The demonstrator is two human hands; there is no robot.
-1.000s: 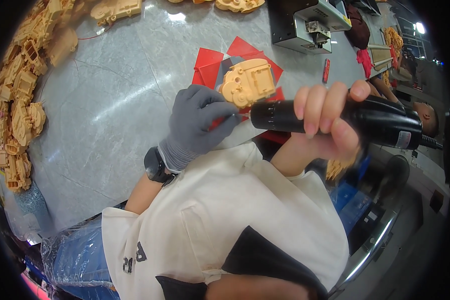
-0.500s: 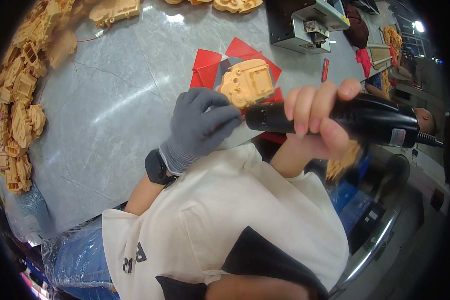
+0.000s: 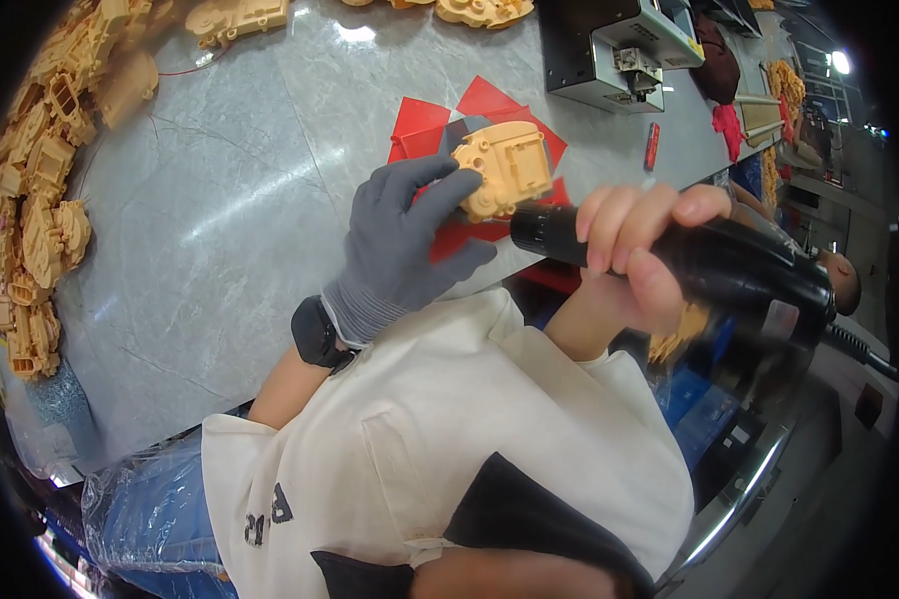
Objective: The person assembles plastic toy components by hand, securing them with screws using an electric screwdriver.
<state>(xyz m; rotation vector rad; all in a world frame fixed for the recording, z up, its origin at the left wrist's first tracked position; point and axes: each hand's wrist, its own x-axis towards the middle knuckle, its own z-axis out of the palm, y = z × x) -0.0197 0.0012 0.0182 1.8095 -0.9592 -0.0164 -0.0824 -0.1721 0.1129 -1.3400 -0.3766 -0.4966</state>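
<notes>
My right hand (image 3: 634, 240) is wrapped round a black electric screwdriver (image 3: 719, 255) with a coiled cord. Its tip points left, just below a yellow-orange plastic housing (image 3: 519, 172); whether it touches a screw cannot be made out. The housing has a rectangular recess and round bosses, and rests on a dark block among red pads (image 3: 420, 125). In a grey glove, my left hand (image 3: 400, 225) has its fingers spread, with the index finger against the housing's left side and the thumb stretched out below it.
Similar yellow-orange housings (image 3: 45, 240) are heaped along the left edge of the grey marbled table (image 3: 220, 220), and others (image 3: 235, 18) lie at the far side. A black-and-grey machine (image 3: 624, 60) stands at the far right. Near it lies a small red object (image 3: 651, 147). Another person (image 3: 839, 280) shows at right.
My left fingers have opened from a pinch near the screwdriver tip, the thumb moving away from the index finger. The screwdriver has shifted slightly right, its rear end dipping lower.
</notes>
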